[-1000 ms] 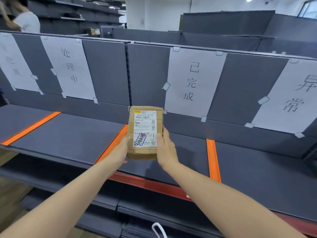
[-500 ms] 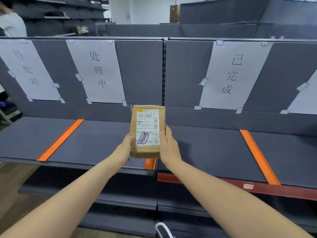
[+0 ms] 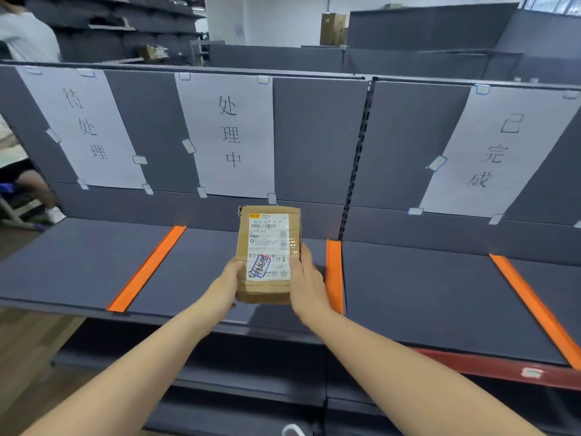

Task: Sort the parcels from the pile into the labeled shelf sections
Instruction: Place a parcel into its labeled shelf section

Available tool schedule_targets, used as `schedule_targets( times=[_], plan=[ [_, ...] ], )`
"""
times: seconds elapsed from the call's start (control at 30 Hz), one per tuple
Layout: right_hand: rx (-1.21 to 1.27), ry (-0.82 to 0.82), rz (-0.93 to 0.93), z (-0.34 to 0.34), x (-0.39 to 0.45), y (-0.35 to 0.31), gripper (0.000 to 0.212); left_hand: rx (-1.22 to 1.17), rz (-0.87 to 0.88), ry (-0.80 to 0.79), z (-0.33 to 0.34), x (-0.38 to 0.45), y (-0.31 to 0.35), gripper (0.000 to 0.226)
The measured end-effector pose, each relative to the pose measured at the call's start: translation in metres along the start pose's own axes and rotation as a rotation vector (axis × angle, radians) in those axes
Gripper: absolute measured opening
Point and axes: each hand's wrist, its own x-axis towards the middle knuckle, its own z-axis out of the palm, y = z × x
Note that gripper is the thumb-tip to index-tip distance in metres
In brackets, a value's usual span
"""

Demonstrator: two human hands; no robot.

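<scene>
The parcel [image 3: 267, 253] was held upright over the shelf [image 3: 78, 262], in the section under the 处理中 sign [image 3: 229, 133]. The left hand [image 3: 228, 280] and right hand [image 3: 306, 278] gripped its sides. Best to check its stamp against the signs, then set it flat between the orange strips at nine [image 3: 147, 269] and three o'clock [image 3: 334, 272]. Grey racks filled the room.

— Parcel [image 3: 267, 256]? 
— Brown, white label [image 3: 268, 247], black print, blue-and-red stamp [image 3: 259, 267].
— Shelf [image 3: 424, 294]? 
— Dark grey; 3 orange strips [image 3: 147, 269]; red front rail [image 3: 503, 369].
— Signs [image 3: 229, 133]? 
— 3 white sheets, black characters.
</scene>
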Motion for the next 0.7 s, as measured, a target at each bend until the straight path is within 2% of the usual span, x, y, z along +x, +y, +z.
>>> schedule_targets(
  times=[0.13,0.3,0.5,0.7],
  plan=[
    [0.018,0.013,0.003,0.019,0.028,-0.01,0.062,0.005,0.002,0.01,-0.019,0.028,0.008,0.042],
    [-0.009,0.015,-0.011,0.038,0.062,-0.019,0.045,0.04,0.016,0.03,-0.041,0.058,0.017,0.042],
    [-0.025,0.008,-0.014,0.067,0.088,-0.029,0.06,0.021,-0.019,0.039,-0.066,0.091,0.019,0.041],
    [-0.023,0.054,0.01,0.107,0.109,-0.04,0.06,0.007,-0.023,-0.039,-0.101,0.125,0.012,0.033]
  ],
)
